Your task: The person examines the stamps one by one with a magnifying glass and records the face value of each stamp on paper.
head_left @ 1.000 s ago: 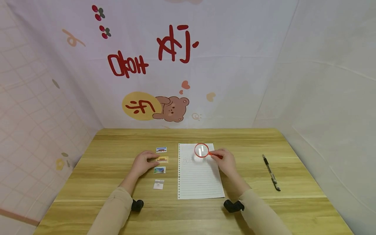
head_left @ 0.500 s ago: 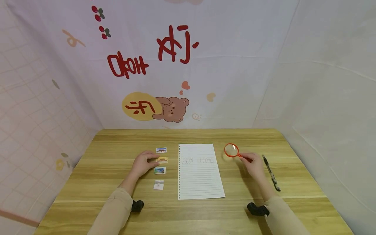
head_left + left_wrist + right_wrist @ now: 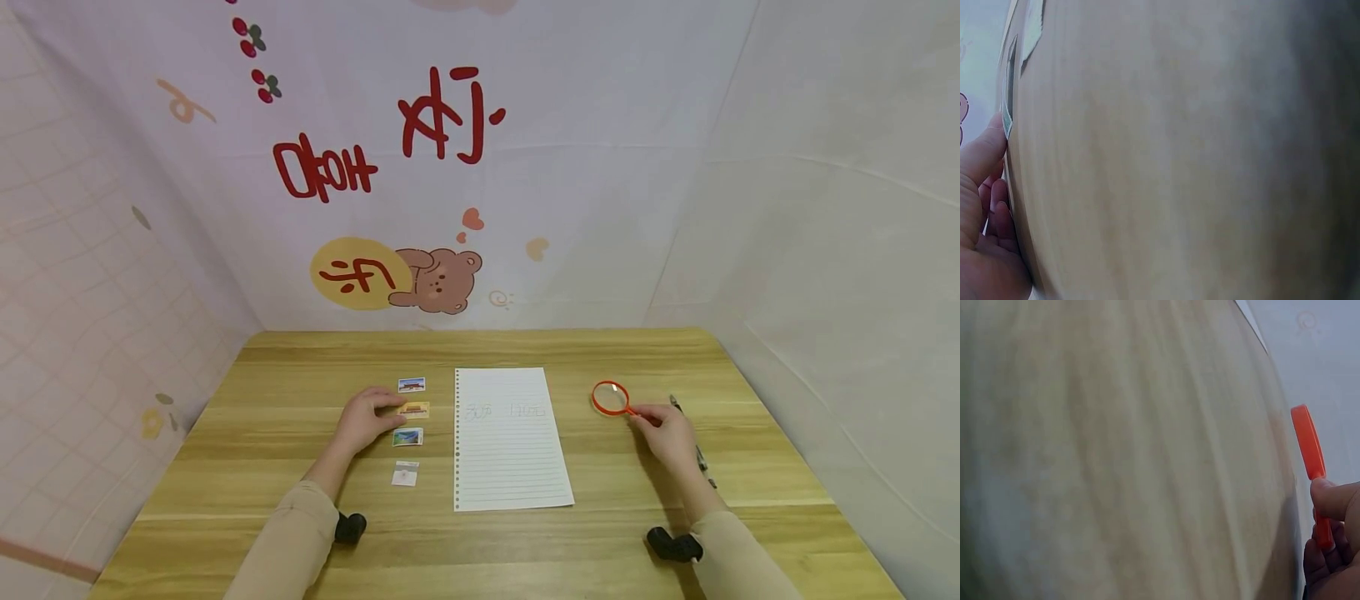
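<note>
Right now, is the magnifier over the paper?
No, the right hand holds the magnifier off to the right of the paper, with table showing between them.

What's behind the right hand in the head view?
A pen: both ends show past the right hand; its middle is covered. Whether they touch can't be told.

The magnifying glass [image 3: 611, 398] is coloured orange-red at rim and handle. The white paper [image 3: 513, 458] is ruled with fine grey lines. A yellow card [image 3: 416, 410], a blue-and-green card [image 3: 407, 437] and a white-and-grey card [image 3: 405, 473] can be seen. The surface [image 3: 562, 550] is streaked with yellow-brown wood grain. The whitish backdrop [image 3: 600, 167] is decorated with red characters [image 3: 437, 117] and a brown bear [image 3: 452, 281]. The sleeves [image 3: 281, 537] are coloured beige.
</note>
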Demonstrator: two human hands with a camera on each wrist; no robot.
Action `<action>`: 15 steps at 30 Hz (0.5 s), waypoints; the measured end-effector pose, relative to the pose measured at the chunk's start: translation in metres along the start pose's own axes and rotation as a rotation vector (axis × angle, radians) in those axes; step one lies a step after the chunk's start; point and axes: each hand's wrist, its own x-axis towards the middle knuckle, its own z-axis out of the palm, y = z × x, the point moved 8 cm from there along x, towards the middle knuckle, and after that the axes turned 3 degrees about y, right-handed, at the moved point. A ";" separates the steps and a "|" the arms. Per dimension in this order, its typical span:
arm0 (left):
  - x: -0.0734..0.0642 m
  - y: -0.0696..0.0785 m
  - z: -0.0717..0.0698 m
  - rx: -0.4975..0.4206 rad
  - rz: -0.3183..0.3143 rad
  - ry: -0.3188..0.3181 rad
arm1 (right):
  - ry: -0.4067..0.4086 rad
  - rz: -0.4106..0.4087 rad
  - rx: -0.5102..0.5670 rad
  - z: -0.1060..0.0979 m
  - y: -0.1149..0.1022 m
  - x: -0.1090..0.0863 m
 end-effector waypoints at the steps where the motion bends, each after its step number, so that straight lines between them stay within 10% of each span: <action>1: 0.000 0.000 0.000 0.000 -0.001 0.000 | -0.001 -0.004 -0.006 0.001 0.002 0.000; 15: 0.001 0.001 0.000 -0.010 0.019 0.004 | 0.007 -0.095 -0.062 0.006 0.005 -0.002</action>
